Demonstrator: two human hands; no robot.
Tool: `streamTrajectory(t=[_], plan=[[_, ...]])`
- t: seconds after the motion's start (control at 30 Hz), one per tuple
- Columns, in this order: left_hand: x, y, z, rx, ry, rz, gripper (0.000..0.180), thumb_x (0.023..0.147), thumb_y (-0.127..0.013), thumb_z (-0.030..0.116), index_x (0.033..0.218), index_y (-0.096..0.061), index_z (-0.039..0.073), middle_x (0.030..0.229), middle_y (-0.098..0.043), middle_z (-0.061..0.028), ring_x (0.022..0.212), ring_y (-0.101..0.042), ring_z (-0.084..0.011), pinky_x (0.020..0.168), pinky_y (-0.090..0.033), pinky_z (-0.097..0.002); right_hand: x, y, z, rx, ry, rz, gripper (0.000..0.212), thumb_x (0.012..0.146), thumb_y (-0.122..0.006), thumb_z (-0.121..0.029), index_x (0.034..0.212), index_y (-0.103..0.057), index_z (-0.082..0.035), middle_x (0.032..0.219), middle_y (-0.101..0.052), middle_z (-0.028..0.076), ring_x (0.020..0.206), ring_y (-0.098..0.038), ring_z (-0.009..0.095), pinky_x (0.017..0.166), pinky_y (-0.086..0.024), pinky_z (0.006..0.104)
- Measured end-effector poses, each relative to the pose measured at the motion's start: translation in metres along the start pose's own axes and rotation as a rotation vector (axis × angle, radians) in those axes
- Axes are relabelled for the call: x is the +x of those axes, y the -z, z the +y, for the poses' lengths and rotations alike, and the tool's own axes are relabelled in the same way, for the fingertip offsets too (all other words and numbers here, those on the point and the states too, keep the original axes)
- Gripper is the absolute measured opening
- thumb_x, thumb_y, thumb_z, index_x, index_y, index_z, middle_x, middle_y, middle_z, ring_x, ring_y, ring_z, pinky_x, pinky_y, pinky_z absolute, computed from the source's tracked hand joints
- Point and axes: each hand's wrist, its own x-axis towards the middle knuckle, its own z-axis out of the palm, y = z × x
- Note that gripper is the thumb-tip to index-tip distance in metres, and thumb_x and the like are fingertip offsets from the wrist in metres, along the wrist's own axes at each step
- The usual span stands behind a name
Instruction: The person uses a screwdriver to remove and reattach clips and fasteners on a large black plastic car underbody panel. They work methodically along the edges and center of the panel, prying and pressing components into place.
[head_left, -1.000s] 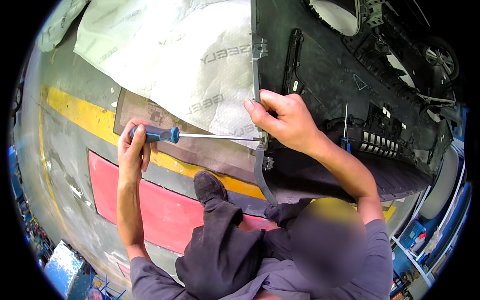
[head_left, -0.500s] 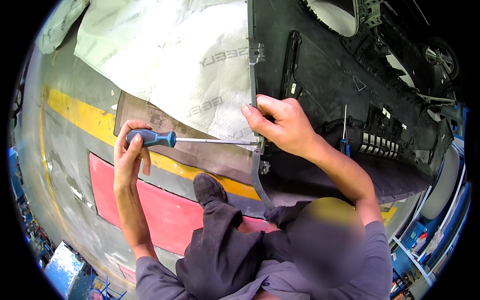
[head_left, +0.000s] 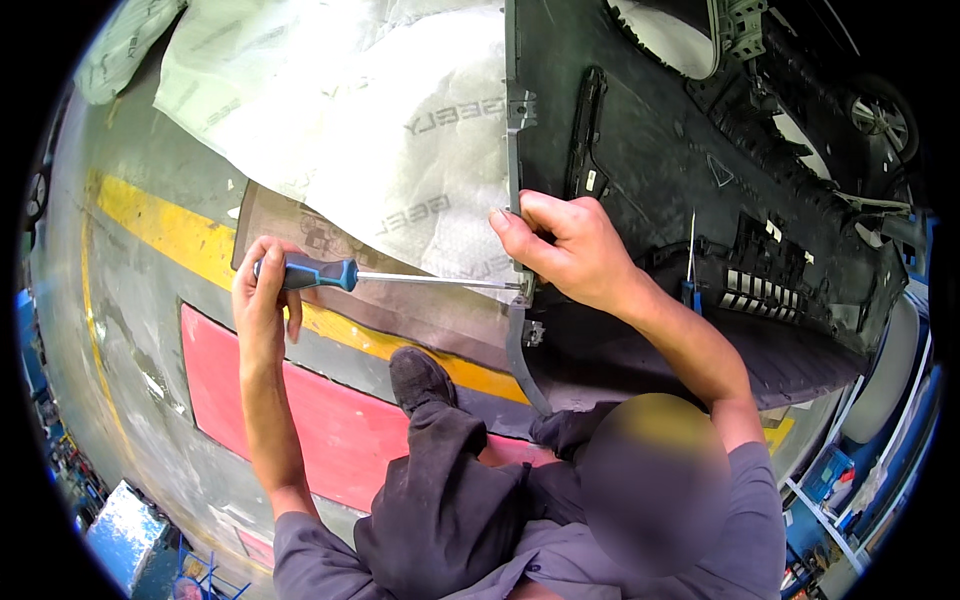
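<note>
My left hand (head_left: 265,290) is closed round the blue and black handle of a screwdriver (head_left: 325,273), held level. Its long metal shaft runs right, and the tip meets a small clip-like tab (head_left: 521,289) on the rim of a large black plastic bumper cover (head_left: 640,140). Just above that tab, my right hand (head_left: 570,245) pinches the bumper cover's edge between thumb and curled fingers. Whether the tip sits inside the tab or against it is too small to tell.
White wrapping sheet (head_left: 340,110) lies left of the bumper cover, over a brown cardboard piece (head_left: 270,225). A second blue-handled screwdriver (head_left: 691,270) rests on the bumper cover at right. The floor carries a yellow stripe (head_left: 160,225) and a red panel (head_left: 330,430). Blue shelving (head_left: 830,480) stands lower right.
Both hands, the screwdriver and the bumper cover's edge have shifted slightly right. My left palm now sits further behind the handle's end. The tip stays at the tab.
</note>
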Motion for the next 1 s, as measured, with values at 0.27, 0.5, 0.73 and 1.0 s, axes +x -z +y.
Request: streamTrajectory(t=[0.27,0.5,0.73,1.0], plan=[[-0.005,-0.041,0.011,-0.356,-0.111,0.092,0.048,0.112,-0.06,0.028,0.151,-0.051,0.002,0.121,-0.075,-0.0226,0.058,-0.064,-0.0156,0.057,-0.052,-0.0254,-0.002,0.001,-0.001,0.005,-0.014,-0.007,0.048,0.111,-0.073,-0.033,0.079,-0.057,-0.001,0.061,-0.049,0.012,0.053,-0.041,0.022,0.052,-0.039,0.0394],[-0.001,0.013,-0.025,-0.027,-0.084,0.012,0.048,0.112,-0.072,0.041,0.138,-0.06,0.003,0.091,-0.072,-0.0048,0.048,-0.051,-0.0044,0.043,-0.031,-0.0178,0.0,0.003,-0.004,-0.034,-0.024,-0.017,0.05,0.11,-0.074,-0.034,0.077,-0.057,-0.001,0.06,-0.053,0.012,0.051,-0.047,0.024,0.051,-0.04,0.0405],[-0.005,-0.017,0.004,-0.301,-0.124,-0.101,0.062,0.115,-0.058,0.052,0.151,-0.047,0.002,0.135,-0.069,-0.0208,0.105,-0.073,-0.0206,0.068,-0.057,-0.0313,0.01,0.019,-0.024,-0.46,0.356,0.25,0.041,0.105,-0.079,-0.032,0.075,-0.063,-0.008,0.06,-0.059,0.008,0.051,-0.061,0.029,0.05,-0.046,0.0421],[-0.009,0.006,-0.007,-0.046,-0.042,0.066,0.045,0.118,-0.06,0.046,0.107,-0.069,0.003,0.073,-0.066,-0.0016,0.043,-0.048,-0.0064,0.04,-0.031,-0.0225,0.043,-0.022,-0.073,-0.465,0.632,0.043,0.028,0.1,-0.081,-0.032,0.109,-0.073,-0.007,0.101,-0.076,0.011,0.093,-0.076,0.031,0.08,-0.062,0.0436]])
